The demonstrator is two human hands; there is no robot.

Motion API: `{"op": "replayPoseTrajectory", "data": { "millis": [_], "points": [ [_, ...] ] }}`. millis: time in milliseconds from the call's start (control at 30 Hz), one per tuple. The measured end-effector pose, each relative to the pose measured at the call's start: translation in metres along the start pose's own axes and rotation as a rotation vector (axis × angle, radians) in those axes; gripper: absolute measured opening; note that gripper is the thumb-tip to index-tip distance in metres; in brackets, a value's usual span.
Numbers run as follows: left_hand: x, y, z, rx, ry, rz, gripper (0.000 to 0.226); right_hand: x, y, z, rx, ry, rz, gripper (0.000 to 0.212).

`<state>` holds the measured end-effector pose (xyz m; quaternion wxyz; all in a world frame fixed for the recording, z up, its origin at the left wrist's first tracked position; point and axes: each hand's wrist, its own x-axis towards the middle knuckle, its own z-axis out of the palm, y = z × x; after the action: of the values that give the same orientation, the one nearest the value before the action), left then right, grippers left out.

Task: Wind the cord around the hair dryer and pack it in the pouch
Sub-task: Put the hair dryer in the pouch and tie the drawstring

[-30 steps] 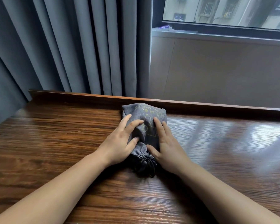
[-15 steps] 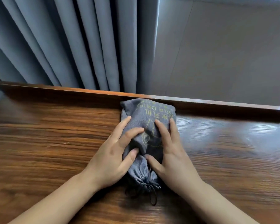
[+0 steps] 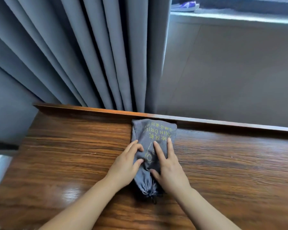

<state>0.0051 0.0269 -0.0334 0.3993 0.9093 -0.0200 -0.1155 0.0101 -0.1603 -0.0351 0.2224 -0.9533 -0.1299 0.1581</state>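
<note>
Wooden bench (image 3: 60, 163), grey curtain (image 3: 73, 55) behind. Grey pouch (image 3: 154, 133) lies at far edge, drawstring mouth cinched, near end. Left hand (image 3: 123, 165) and right hand (image 3: 169, 168) press it flat-fingered. Packing looks finished; next, release.

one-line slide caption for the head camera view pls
Both hands, left hand and right hand, rest on a cinched grey pouch on a wooden desk.
</note>
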Motion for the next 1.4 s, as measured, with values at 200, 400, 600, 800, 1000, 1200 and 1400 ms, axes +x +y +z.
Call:
{"op": "replayPoseTrajectory", "data": {
  "millis": [200,400,600,800,1000,1200,1400],
  "points": [
    [-0.01,0.014,-0.013,-0.11,-0.09,-0.135,0.06,-0.001,-0.014,-0.015,0.007,-0.125,0.029,0.094],
    [-0.026,0.003,-0.036,-0.146,-0.053,-0.225,0.056,0.002,-0.045,-0.01,-0.003,-0.228,-0.011,0.095],
    [-0.046,-0.044,-0.085,-0.148,-0.017,-0.285,0.053,0.018,-0.105,0.018,0.008,-0.251,-0.06,0.096],
    [-0.064,-0.115,-0.157,-0.133,-0.034,-0.312,0.053,0.049,-0.193,0.054,-0.021,-0.275,-0.063,0.099],
    [-0.071,-0.191,-0.231,-0.134,-0.022,-0.327,0.051,0.082,-0.282,0.093,-0.006,-0.285,-0.069,0.1],
    [-0.068,-0.231,-0.273,-0.146,0.001,-0.315,0.05,0.111,-0.333,0.108,-0.027,-0.307,-0.056,0.099],
    [-0.068,-0.246,-0.287,-0.153,-0.016,-0.3,0.05,0.116,-0.349,0.111,-0.043,-0.322,-0.053,0.099]
  ]
}}
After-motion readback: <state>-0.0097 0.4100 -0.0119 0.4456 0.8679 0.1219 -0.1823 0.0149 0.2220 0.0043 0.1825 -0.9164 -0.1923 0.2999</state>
